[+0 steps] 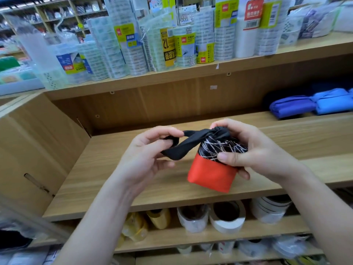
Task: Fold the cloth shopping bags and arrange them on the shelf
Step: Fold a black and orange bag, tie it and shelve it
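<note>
Below the front edge of the wooden shelf (133, 184), rolls of tape (227, 217) sit on the next board down, nearest the person. Just over that front edge, both hands work a small folded cloth bag (210, 173), red below and black with pale lines on top; whether its base touches the shelf I cannot tell. The right hand (254, 148) is curled round the bag's gathered top, thumb pressed on the patterned cloth, and the left hand (150, 150) pinches the black strap (183, 148) running out from the knot. To my eye the strap is being tied off. It wants even tension from the left while the right squeezes the folds, or the bundle may spring loose. Farther back on the shelf, to the right, folded blue bags (294, 108) lie side by side, and above the shelf stacked packs of clear tape (133, 54) fill the upper board.
</note>
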`<state>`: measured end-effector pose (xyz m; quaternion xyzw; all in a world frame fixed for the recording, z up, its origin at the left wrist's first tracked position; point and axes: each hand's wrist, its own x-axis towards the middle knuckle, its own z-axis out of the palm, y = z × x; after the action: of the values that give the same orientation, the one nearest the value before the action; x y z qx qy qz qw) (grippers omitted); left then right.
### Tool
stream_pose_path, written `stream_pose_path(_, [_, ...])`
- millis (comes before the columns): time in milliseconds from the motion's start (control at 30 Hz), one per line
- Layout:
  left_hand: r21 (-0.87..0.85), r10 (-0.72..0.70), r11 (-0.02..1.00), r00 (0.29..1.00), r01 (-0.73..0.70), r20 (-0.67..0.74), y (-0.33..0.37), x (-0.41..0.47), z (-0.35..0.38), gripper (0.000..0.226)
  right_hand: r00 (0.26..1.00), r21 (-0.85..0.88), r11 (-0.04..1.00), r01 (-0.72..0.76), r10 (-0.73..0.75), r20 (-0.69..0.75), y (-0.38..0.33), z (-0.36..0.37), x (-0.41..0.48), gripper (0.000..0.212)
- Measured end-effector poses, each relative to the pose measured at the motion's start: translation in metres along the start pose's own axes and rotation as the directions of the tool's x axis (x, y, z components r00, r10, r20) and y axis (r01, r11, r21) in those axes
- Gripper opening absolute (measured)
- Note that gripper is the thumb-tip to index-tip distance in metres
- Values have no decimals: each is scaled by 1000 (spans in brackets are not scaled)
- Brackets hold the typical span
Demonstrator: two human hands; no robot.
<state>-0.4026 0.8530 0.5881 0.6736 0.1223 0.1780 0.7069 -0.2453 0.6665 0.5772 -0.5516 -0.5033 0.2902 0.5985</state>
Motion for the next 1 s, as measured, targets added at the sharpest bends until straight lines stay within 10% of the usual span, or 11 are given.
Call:
stream_pose_path(100, [379,-7,921,967,-94,256,6,-10,-12,23,996,192,980,-56,42,78,5,-11,-1,41])
stream_pose_path(233, [810,123,486,943,-330,310,7,-18,-11,43,984,324,937,-132,86,154,12,-20,0,44])
stream_pose_path(467, [528,252,770,932,-357,261,6,-16,11,86,952,470,853,-228,94,290,20,-18,1,40])
stream_pose_path(600, [254,247,928,960,-273,130,5,-10,23,18,929,461,844,-273,107,355,21,-20,-2,37])
stream_pose_path(867, [-125,136,985,983,-120,126,24,-3,14,16,937,-205,945,-255,294,191,-10,-31,-11,72])
stream_pose_path(1000, [-94,94,993,946,-68,309,29,-6,18,23,989,-838,532,-125,131,-64,-27,-29,-8,54])
